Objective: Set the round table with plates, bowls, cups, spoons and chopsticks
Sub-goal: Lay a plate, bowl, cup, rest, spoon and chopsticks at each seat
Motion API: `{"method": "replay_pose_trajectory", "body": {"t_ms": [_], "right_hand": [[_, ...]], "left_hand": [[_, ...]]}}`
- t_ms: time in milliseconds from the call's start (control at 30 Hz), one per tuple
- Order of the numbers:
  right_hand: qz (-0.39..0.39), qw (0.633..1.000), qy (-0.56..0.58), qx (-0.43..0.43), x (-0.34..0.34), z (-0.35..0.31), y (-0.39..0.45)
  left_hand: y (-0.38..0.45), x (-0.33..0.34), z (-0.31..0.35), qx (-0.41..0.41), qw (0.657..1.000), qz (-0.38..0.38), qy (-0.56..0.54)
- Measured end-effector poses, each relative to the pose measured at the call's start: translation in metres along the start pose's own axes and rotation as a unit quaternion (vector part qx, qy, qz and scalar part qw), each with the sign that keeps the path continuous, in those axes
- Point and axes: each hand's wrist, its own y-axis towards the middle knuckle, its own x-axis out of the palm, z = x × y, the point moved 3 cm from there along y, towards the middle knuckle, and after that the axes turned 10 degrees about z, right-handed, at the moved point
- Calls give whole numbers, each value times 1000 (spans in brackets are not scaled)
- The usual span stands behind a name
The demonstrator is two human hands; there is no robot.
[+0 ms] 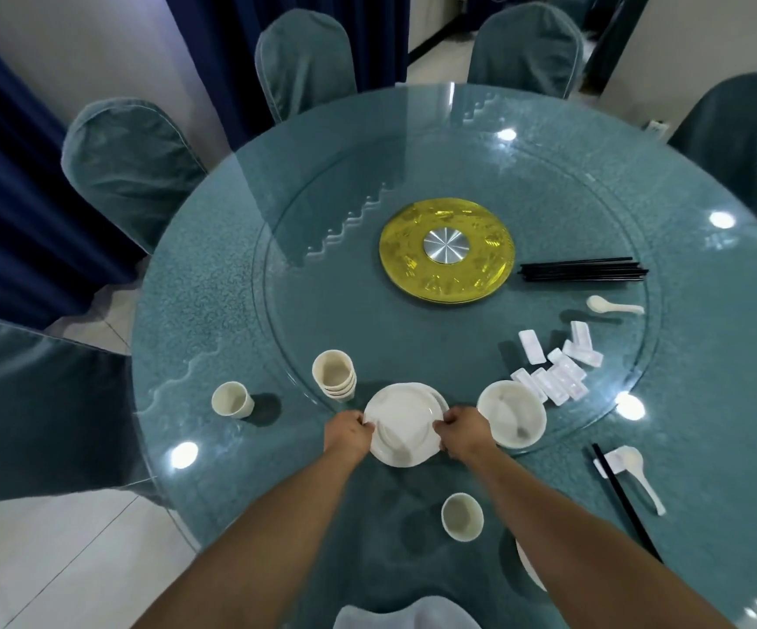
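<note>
Both hands on the stack of plates (401,424). My left hand (350,434) grasps the left rim, my right hand (458,433) the right rim, fingers curled over the edge on each side. The top plate sits slightly askew on those under it, so I judge I am parting it from the stack. Two hands make sense here: one to steady, one to lift.

The stack rests on the glass table (231,311), at the near edge of the inner turntable ring, directly between my grips.

Just left of my left grip: a nested stack of cups (334,373), kept together as supply. Further left, a lone cup (232,399) already set out toward the outer edge, likely marking a seat. Another single cup (462,517) stands nearer me than my right grip, between my forearms, with a white rim showing partly behind my right arm; I take it for a plate but cannot be sure.

Just right of my right grip: a bowl (511,413), possibly several nested; I cannot count them. Beyond it, a loose heap of white chopstick rests (553,370). Further out to the right, a bundle of black chopsticks (583,270) and one loose spoon (614,305), all on the turntable, within reach.

Right and nearer: a chopstick (624,501), a spoon (639,476) and a rest laid together, which looks like one place partly dressed.

Most seats appear not yet set; covered chairs (131,170) ring the far side.
</note>
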Motion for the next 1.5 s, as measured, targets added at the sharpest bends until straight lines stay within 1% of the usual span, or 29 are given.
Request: {"method": "replay_pose_trajectory", "body": {"t_ms": [100, 167, 300, 433, 500, 700, 767, 867, 967, 1033, 1133, 1300, 1367, 1500], "right_hand": [[-21, 999, 39, 7, 10, -4, -12], [-30, 999, 45, 1, 20, -7, -19], [-47, 998, 7, -29, 42, -13, -36], [-32, 998, -33, -46, 56, -11, -47], [-30, 997, -47, -48, 63, -11, -52], [-33, 996, -63, -62, 86, -12, -56], [-20, 995, -66, -70, 90, -13, -56], [1, 995, -72, -64, 89, -12, -58], [20, 996, -78, -46, 82, -12, -60], [25, 996, -76, -37, 72, -13, -60], [23, 997, -70, -29, 60, -17, -59], [36, 996, -71, -31, 34, -22, -54], [58, 995, -69, -35, 19, -18, -49], [124, 992, -24, -8, -14, -1, -39]], "left_hand": [[-5, -12, -18, -26, 999, 6, -22], [-9, -20, -38, -47, 998, 17, -34], [-18, -42, -96, -102, 992, 45, -58], [-21, -58, -149, -146, 983, 86, -77], [-21, -62, -170, -159, 979, 95, -83], [-12, -63, -204, -169, 976, 88, -103], [-7, -61, -208, -170, 977, 79, -105], [-6, -58, -213, -186, 978, 59, -79], [-14, -63, -207, -204, 976, 61, -49], [-18, -70, -195, -188, 979, 71, -31], [-21, -78, -168, -140, 987, 71, -18], [-22, -76, -102, -35, 998, 45, -18], [-23, -69, -72, 3, 999, 31, -9], [-24, -52, -19, 43, 999, -4, -10]]}}
